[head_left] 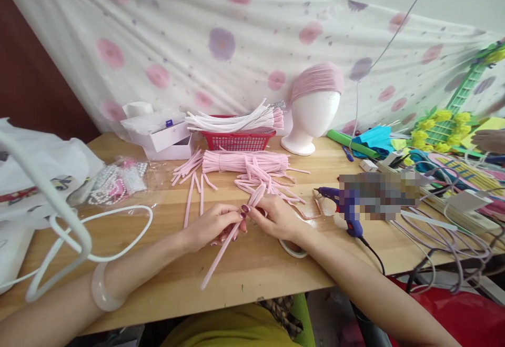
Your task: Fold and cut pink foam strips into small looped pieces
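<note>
My left hand (215, 224) and my right hand (276, 218) meet at the middle of the wooden table (252, 273). Both are closed on a small bunch of pale pink fuzzy stems (226, 247). One long stem hangs down toward the table's near edge, and the short ends stick up between my fingertips. Just beyond my hands lies a heap of loose pink stems (252, 171). A pale bangle (103, 289) circles my left wrist.
A red basket (238, 140) holds white and pink stems. A white foam head (311, 115) wears a pink cap. A blue glue gun (345, 207) lies at right, near cables. White boxes (161, 134), a bead bag (118, 181) and a tape roll (294, 249) sit around.
</note>
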`<state>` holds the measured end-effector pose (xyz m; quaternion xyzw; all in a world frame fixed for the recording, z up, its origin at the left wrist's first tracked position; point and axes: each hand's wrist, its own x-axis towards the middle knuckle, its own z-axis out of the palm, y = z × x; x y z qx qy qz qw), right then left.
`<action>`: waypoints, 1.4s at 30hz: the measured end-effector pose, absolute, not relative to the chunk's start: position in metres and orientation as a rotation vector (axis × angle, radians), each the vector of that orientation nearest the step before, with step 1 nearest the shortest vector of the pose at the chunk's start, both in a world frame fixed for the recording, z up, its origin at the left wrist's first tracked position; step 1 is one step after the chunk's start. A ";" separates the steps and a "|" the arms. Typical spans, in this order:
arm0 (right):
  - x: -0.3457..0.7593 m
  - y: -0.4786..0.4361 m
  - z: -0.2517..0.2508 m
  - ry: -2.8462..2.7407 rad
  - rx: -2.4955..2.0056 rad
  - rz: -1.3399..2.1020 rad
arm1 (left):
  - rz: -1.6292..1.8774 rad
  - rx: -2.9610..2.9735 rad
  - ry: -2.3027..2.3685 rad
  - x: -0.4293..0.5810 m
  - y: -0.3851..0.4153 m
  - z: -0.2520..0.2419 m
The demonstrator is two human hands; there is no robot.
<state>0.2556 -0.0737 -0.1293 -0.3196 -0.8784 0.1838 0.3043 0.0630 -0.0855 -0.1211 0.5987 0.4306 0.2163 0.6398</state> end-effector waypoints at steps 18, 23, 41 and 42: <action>0.257 -0.074 -0.129 -2.193 -0.855 0.334 | 0.595 1.358 1.162 0.065 -0.086 -0.125; 0.257 -0.068 -0.128 -1.823 -0.973 0.595 | 0.685 1.364 1.226 0.060 -0.079 -0.126; 0.234 -0.071 -0.146 -1.360 -0.703 1.787 | 0.679 1.215 0.894 0.063 -0.081 -0.128; 0.235 -0.070 -0.145 -1.364 -0.710 1.790 | 0.666 1.238 0.904 0.063 -0.080 -0.128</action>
